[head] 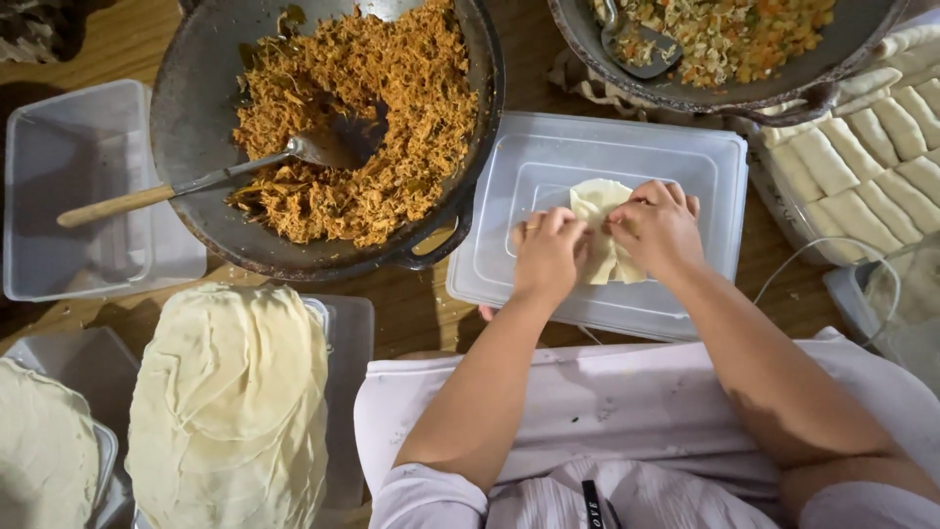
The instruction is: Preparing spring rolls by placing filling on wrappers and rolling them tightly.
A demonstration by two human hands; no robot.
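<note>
A pale thin wrapper (599, 208) lies on an upturned clear plastic lid (705, 157) in front of me. My left hand (548, 257) and my right hand (658, 227) both press on the wrapper with their fingertips, folding it between them. The wrapper's near part is hidden under my fingers. A ring sits on a finger of my left hand.
A dark wok (196, 108) of shredded orange filling with a wooden-handled spoon (196, 181) stands at the left. A second pan (783, 83) of chopped mixed filling is at the top right. Rolled pieces (871, 157) fill a tray at the right. Stacked wrappers (230, 402) lie at the lower left, beside a clear tub (59, 186).
</note>
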